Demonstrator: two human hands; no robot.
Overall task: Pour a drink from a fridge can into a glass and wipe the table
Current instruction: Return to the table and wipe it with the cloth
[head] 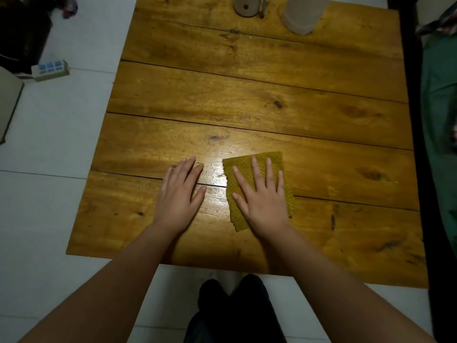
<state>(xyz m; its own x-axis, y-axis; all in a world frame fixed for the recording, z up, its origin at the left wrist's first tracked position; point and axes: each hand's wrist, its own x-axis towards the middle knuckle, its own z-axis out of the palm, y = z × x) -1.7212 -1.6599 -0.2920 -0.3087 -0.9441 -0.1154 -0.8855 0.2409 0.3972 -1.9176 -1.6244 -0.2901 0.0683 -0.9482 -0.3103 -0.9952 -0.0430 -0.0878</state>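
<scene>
Right now, from the head camera, I judge the wiping step to be in hand: my right hand (pixel 262 194) lies flat with fingers spread on the yellow cloth (pixel 259 189), pressing it to the table (pixel 222 95) near the front edge, not gripping it. My left hand (pixel 180 194) rests palm down and empty on the bare wood just beside the cloth. To wipe well I should keep the palm's weight even so the cloth slides without bunching, and follow the plank seams where liquid could sit; the glossy patch between the hands may be wet, though I cannot tell. At the far edge stand a glass (pixel 303 13) and what looks like a can (pixel 248 6), well apart from the cloth, so long strokes should stop short of them.
</scene>
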